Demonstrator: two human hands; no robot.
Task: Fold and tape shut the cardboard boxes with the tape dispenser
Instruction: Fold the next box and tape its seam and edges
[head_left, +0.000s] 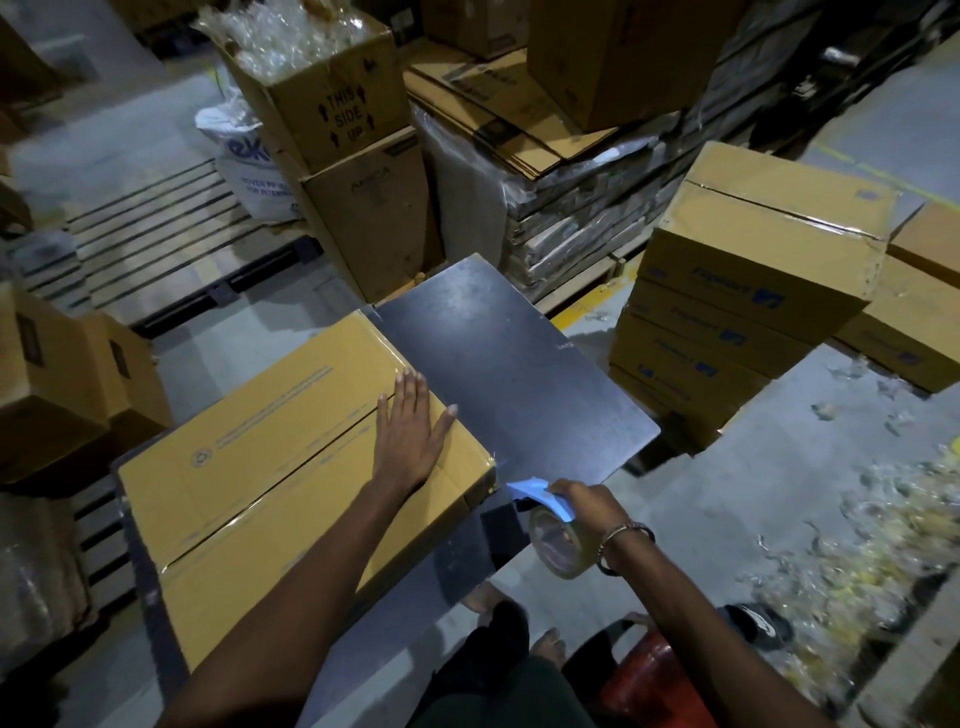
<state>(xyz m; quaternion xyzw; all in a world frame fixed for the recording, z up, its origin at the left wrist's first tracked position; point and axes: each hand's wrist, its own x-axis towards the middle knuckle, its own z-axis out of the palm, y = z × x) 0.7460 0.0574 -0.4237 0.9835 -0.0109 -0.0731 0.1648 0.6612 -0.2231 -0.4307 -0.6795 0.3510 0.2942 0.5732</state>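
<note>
Cardboard box (332, 111) reads "THIS SIDE UP".

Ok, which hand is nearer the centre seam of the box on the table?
Left. The left hand lies flat on the cardboard box, over its centre seam. The right hand holds the tape dispenser off the box's near right corner, above the table.

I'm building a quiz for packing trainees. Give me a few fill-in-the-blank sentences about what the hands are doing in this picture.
1. The left hand lies flat on the closed yellow-brown cardboard box, which sits on a dark ____.
2. The right hand grips a blue tape ____ loaded with a clear roll.
3. A metal ____ circles the right wrist.

Missing words: table; dispenser; bangle
</note>
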